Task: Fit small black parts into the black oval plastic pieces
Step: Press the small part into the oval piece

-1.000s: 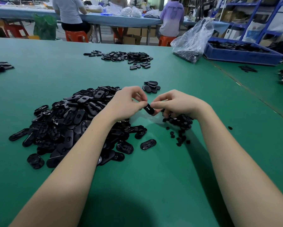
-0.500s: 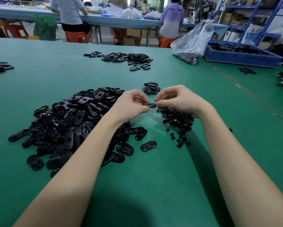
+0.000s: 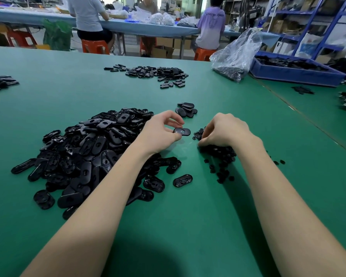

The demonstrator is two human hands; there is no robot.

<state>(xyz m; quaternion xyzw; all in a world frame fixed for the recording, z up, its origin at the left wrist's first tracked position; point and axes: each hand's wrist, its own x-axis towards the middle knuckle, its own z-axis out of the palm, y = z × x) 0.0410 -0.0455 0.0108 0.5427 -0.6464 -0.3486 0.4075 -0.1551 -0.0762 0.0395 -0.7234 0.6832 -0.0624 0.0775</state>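
Fingers [image 3: 173, 121] of the left hand [image 3: 160, 132] pinch one oval piece [image 3: 182, 131]; the right hand [image 3: 224, 130], fingers curled, digs into the small parts [image 3: 220, 154] on the table [image 3: 188, 216].

Bright even light, soft shadows, warped edges.

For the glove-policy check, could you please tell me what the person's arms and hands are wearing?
Nothing that shows: the left hand and right hand are bare, without gloves, rings or watch. Both forearms are uncovered down to the bottom edge of the picture, so no sleeves appear.
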